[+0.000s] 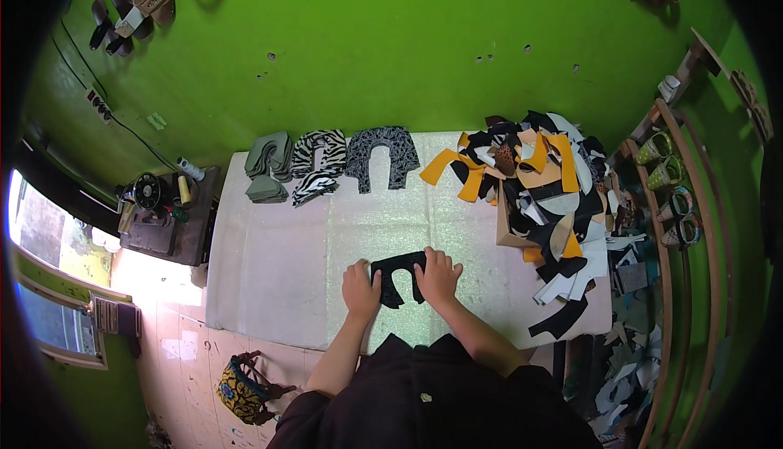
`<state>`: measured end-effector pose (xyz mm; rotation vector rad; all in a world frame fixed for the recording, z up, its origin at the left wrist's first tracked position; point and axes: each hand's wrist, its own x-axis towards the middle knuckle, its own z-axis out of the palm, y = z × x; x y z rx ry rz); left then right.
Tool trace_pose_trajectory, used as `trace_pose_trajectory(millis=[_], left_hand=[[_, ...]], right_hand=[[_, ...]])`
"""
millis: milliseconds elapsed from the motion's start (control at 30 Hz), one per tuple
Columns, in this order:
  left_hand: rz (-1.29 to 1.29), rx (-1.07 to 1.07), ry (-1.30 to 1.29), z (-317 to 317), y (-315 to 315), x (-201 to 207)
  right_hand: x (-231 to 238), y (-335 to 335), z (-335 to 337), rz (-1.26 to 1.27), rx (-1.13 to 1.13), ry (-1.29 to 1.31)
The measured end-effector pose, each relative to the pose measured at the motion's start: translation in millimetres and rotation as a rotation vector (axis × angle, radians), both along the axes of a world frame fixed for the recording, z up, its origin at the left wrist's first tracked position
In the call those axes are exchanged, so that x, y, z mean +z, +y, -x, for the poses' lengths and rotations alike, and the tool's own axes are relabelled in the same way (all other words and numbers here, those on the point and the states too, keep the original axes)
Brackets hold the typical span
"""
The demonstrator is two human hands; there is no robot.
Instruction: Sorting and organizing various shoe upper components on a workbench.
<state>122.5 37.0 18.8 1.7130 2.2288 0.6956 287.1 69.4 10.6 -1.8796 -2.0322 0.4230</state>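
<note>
A black U-shaped cut piece (pixel 400 260) lies at the near middle of the pale-covered table, its opening facing me. My left hand (pixel 360 288) grips its left side, the thumb along the edge. On the opposite side my right hand (pixel 439 277) holds the upper right corner, thumb on top and fingers curled over the far edge. Whether it is one layer or a stack, I cannot tell. Farther back stand stacks of similar shapes: grey-green pieces (pixel 268 155), zebra-striped pieces (pixel 320 150) and a black-and-grey patterned U-shaped stack (pixel 382 145).
Offcuts in yellow, black and white (pixel 538 172) spill from a cardboard box (pixel 514 229) at the right. A wooden rack (pixel 665 286) with shoes stands beyond. A sewing machine table (pixel 183 221) is at the left, and a patterned bag (pixel 245 392) sits on the floor.
</note>
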Motion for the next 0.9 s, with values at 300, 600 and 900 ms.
trace_pose_trajectory(millis=[300, 600, 900], left_hand=[[0.151, -0.380, 0.161, -28.5, -11.4, -34.5], [0.223, -0.286, 0.023, -37.5, -4.4, -10.2], [-0.169, -0.167, -0.209, -43.0, -0.2, 20.1]], right_hand=[[-31.0, -21.0, -4.4, -0.052, 0.290, -0.066], [30.8, -5.5, -43.5, -0.048, 0.142, 0.088], [124.8, 28.3, -255.8, -0.475, -0.706, -0.121]])
